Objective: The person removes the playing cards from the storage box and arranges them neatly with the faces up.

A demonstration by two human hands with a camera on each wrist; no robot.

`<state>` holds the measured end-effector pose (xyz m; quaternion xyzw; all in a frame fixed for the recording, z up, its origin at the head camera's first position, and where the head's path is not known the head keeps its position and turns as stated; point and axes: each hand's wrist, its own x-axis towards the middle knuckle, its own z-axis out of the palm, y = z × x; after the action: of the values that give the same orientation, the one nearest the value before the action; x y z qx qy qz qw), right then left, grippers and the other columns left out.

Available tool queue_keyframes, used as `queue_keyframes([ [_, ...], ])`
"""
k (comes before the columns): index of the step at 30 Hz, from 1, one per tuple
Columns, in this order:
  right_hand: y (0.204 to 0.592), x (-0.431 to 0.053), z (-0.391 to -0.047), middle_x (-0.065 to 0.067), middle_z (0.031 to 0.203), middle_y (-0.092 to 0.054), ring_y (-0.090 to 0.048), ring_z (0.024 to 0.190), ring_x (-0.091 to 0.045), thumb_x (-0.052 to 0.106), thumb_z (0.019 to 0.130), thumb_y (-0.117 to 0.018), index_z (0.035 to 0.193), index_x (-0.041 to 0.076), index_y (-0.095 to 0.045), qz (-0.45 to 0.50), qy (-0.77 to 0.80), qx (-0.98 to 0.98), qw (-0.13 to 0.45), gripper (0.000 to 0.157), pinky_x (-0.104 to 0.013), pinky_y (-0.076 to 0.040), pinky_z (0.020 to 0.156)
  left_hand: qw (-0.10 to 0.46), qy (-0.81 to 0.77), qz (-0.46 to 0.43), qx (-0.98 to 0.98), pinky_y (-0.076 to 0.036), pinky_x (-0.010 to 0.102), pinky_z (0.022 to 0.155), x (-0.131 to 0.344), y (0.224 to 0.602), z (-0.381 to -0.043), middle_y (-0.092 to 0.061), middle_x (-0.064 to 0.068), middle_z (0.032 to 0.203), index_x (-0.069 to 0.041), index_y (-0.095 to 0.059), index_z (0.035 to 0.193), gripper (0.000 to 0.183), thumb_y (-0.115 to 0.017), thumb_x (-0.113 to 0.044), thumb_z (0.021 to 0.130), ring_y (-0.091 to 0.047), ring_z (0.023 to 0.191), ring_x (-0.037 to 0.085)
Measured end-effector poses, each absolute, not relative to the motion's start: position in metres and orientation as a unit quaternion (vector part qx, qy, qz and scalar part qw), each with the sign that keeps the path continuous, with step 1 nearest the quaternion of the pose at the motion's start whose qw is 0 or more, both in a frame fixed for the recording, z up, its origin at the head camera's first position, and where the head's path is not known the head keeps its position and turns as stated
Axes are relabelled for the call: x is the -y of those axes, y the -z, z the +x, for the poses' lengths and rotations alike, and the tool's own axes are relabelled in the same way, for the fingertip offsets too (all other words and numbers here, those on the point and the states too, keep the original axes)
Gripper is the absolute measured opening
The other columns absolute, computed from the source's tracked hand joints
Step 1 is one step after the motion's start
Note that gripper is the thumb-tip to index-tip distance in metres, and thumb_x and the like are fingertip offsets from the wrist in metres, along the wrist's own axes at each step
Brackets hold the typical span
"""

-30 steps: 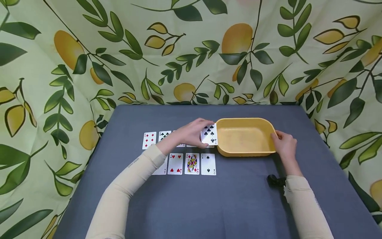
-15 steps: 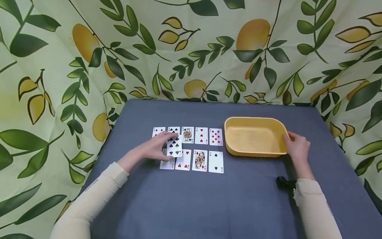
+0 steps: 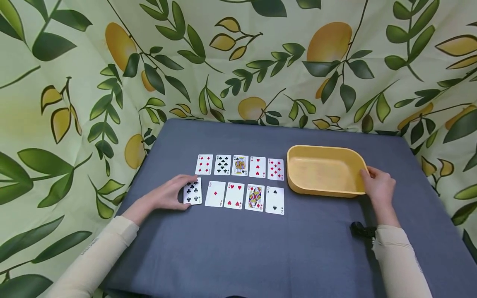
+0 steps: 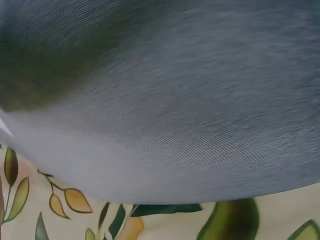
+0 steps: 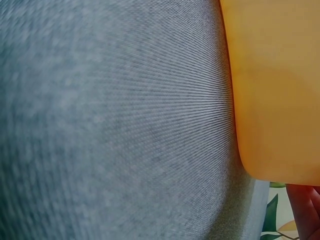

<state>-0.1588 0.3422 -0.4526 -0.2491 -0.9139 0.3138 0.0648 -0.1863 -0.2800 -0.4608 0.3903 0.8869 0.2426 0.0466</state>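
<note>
My left hand (image 3: 169,193) pinches a seven of clubs playing card (image 3: 192,191) between thumb and fingers, at the left end of the nearer row of cards. Just right of it lie the ace of diamonds (image 3: 215,193), four of hearts (image 3: 234,195), queen of diamonds (image 3: 255,198) and two of spades (image 3: 275,200), all face up. My right hand (image 3: 379,185) grips the right rim of a yellow plastic tray (image 3: 326,192). In the right wrist view the tray's side wall (image 5: 280,100) fills the right part, with a bit of finger (image 5: 302,207) below it.
A farther row holds the six of diamonds (image 3: 203,164), a black clubs card (image 3: 222,164), a king (image 3: 240,165), a hearts card (image 3: 257,167) and a diamonds card (image 3: 275,169). The grey cloth-covered table (image 3: 231,248) meets a leaf-patterned curtain (image 3: 238,54) behind.
My left hand has carried the seven of clubs leftward from beside the tray to the left end of the nearer row. The right hand keeps its grip on the tray; the head view has shifted.
</note>
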Motion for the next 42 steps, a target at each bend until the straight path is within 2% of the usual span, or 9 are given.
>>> queue_keyframes([
  [11, 0.456, -0.345, -0.157, -0.028, 0.132, -0.051, -0.043, 0.125, -0.047, 0.033, 0.104, -0.041, 0.140, -0.004, -0.046, -0.254, -0.319, 0.911, 0.062, 0.052, -0.056, -0.037, 0.102, 0.087, -0.227, 0.401, -0.883, -0.041, 0.046, 0.104, 0.271, 0.468, -0.194, -0.053, 0.012, 0.138, 0.000, -0.049, 0.139, 0.079, -0.080, -0.024, 0.070, -0.047, 0.128, 0.028],
  [23, 0.455, -0.344, -0.158, -0.028, 0.130, -0.054, -0.048, 0.119, -0.045, 0.034, 0.103, -0.042, 0.140, -0.004, -0.047, -0.256, -0.317, 0.911, 0.066, 0.053, -0.053, -0.045, 0.094, 0.121, -0.214, 0.379, -0.892, -0.040, 0.048, 0.105, 0.269, 0.465, -0.196, -0.050, 0.013, 0.142, -0.006, -0.045, 0.143, 0.081, -0.075, -0.022, 0.070, -0.047, 0.130, 0.030],
  [28, 0.455, -0.343, -0.158, -0.028, 0.129, -0.055, -0.050, 0.117, -0.044, 0.035, 0.103, -0.043, 0.139, -0.003, -0.048, -0.256, -0.314, 0.912, 0.066, 0.053, -0.047, -0.049, 0.086, 0.131, -0.205, 0.367, -0.898, -0.041, 0.048, 0.104, 0.268, 0.464, -0.195, -0.048, 0.013, 0.143, -0.009, -0.044, 0.144, 0.082, -0.074, -0.022, 0.069, -0.046, 0.130, 0.029],
  [35, 0.457, -0.343, -0.158, -0.029, 0.130, -0.053, -0.047, 0.119, -0.045, 0.033, 0.103, -0.042, 0.139, -0.005, -0.047, -0.253, -0.316, 0.912, 0.065, 0.052, -0.054, -0.044, 0.096, 0.141, -0.199, 0.351, -0.904, -0.041, 0.050, 0.102, 0.268, 0.465, -0.191, -0.047, 0.013, 0.144, -0.011, -0.042, 0.146, 0.082, -0.073, -0.022, 0.071, -0.045, 0.131, 0.030],
  [40, 0.456, -0.342, -0.158, -0.029, 0.129, -0.055, -0.053, 0.114, -0.043, 0.034, 0.103, -0.044, 0.139, -0.003, -0.048, -0.257, -0.315, 0.911, 0.066, 0.052, -0.048, -0.051, 0.087, 0.134, -0.212, 0.348, -0.903, -0.041, 0.051, 0.102, 0.267, 0.466, -0.190, -0.047, 0.013, 0.144, -0.011, -0.043, 0.145, 0.080, -0.072, -0.019, 0.072, -0.046, 0.130, 0.031],
  [42, 0.456, -0.342, -0.158, -0.029, 0.130, -0.055, -0.055, 0.112, -0.042, 0.034, 0.103, -0.044, 0.140, -0.003, -0.048, -0.261, -0.317, 0.910, 0.064, 0.052, -0.041, -0.055, 0.080, 0.130, -0.218, 0.349, -0.902, -0.041, 0.051, 0.102, 0.267, 0.467, -0.191, -0.048, 0.012, 0.143, -0.010, -0.044, 0.145, 0.078, -0.071, -0.019, 0.072, -0.046, 0.129, 0.030],
])
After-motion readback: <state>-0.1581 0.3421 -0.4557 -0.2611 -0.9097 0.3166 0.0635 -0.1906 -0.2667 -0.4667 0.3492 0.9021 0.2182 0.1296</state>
